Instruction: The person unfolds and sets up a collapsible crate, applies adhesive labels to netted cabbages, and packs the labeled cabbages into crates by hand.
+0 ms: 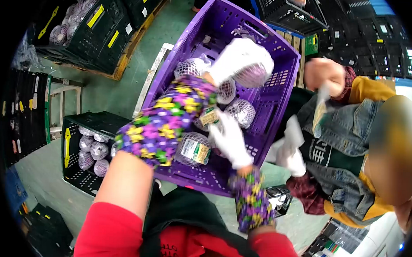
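Note:
My left hand (pixel 240 59), in a white glove, reaches across the large purple crate (pixel 277 104). Its fingers curl round a round purple fruit in a foam net (pixel 252 75), held over the others. My right hand (pixel 230 141), also gloved, is lower in the crate. Its fingers close on a netted fruit with a green-and-cream label (pixel 209 116), partly covered by the hand. Around them lie a netted fruit (pixel 240 113) and a small one (pixel 226 91). Another labelled netted fruit (pixel 193 149) sits near the crate's front. One more netted fruit (pixel 189 68) is by my left wrist.
At right, a co-worker in a denim vest (pixel 348 130) has one bare hand (pixel 325 76) raised and one white-gloved hand (pixel 291 153). A black crate of netted fruit (pixel 96 119) stands at left. Stacked black crates (pixel 97 32) rest on a wooden pallet (pixel 134 40).

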`<state>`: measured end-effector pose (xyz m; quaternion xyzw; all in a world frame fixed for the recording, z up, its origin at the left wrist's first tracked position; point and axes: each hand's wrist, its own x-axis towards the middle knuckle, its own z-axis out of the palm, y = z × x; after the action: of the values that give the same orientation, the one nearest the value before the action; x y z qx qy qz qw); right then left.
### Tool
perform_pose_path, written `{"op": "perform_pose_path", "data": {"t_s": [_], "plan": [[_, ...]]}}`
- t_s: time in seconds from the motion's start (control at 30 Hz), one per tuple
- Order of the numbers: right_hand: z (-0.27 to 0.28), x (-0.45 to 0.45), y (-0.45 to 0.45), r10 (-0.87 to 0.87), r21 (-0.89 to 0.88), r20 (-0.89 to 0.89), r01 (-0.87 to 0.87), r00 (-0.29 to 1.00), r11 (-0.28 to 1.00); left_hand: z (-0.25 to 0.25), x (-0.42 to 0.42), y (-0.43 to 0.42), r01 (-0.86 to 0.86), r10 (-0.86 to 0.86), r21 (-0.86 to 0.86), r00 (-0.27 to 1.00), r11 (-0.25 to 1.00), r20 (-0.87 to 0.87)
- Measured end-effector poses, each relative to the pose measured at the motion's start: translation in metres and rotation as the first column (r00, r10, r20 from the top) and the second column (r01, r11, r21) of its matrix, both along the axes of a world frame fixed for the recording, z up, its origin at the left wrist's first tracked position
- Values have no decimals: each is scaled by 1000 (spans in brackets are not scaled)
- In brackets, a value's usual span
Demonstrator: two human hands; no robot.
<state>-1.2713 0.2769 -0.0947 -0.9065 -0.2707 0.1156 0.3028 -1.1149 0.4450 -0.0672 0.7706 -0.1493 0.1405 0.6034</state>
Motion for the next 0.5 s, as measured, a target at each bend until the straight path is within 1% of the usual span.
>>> {"op": "perform_pose_path", "data": {"t_s": [0.03, 0.07, 0.1, 0.13, 0.17, 0.2, 0.23, 0.27, 0.3, 0.33, 0.37, 0.43, 0.47, 0.5], "plan": [[11, -21, -10, 17, 70, 44, -20, 999, 997, -11, 15, -21, -94, 92, 347, 996, 933, 22], [32, -34, -16, 17, 86, 8, -18, 1000, 996, -22, 12, -47, -142, 226, 370, 954, 918, -195], [40, -46, -23, 6, 101, -18, -4, 1000, 995, -33, 0, -70, -176, 346, 403, 848, 898, -400], [48, -57, -30, -6, 115, -43, 10, 999, 993, -58, 1, -85, 5, 220, 456, 871, 890, -439], [52, -65, -31, -30, 128, -47, 36, 998, 991, -79, 0, -96, 185, 93, 494, 869, 849, -486], [56, -74, -31, -55, 142, -50, 61, 997, 988, -87, -23, -104, 62, 165, 638, 943, 767, -290], [59, -82, -32, -79, 155, -54, 87, 995, 984, -101, -35, -104, 44, 159, 682, 960, 730, -232], [63, -89, -29, -81, 151, -12, 82, 997, 985, -111, -39, -102, 15, 141, 696, 976, 717, -166], [69, -97, -27, -64, 152, 7, 62, 998, 986, -122, -46, -96, -27, 152, 696, 981, 717, -118], [75, -105, -21, -44, 195, 45, 34, 998, 980, -123, -58, -85, -77, 171, 702, 983, 708, -65], [79, -117, -16, -26, 241, 67, 9, 997, 970, -97, -75, -58, -32, 190, 718, 972, 695, -141], [83, -154, 2, 59, 353, 31, -66, 998, 933, -41, -135, 13, -66, 171, 781, 984, 621, -53], [86, -174, 18, 146, 380, 23, -143, 989, 914, -17, -179, 52, -102, 158, 464, 984, 880, -84], [84, -196, 34, 219, 441, -41, -179, 975, 880, 9, -220, 96, -153, 158, 72, 985, 986, -71]]}}
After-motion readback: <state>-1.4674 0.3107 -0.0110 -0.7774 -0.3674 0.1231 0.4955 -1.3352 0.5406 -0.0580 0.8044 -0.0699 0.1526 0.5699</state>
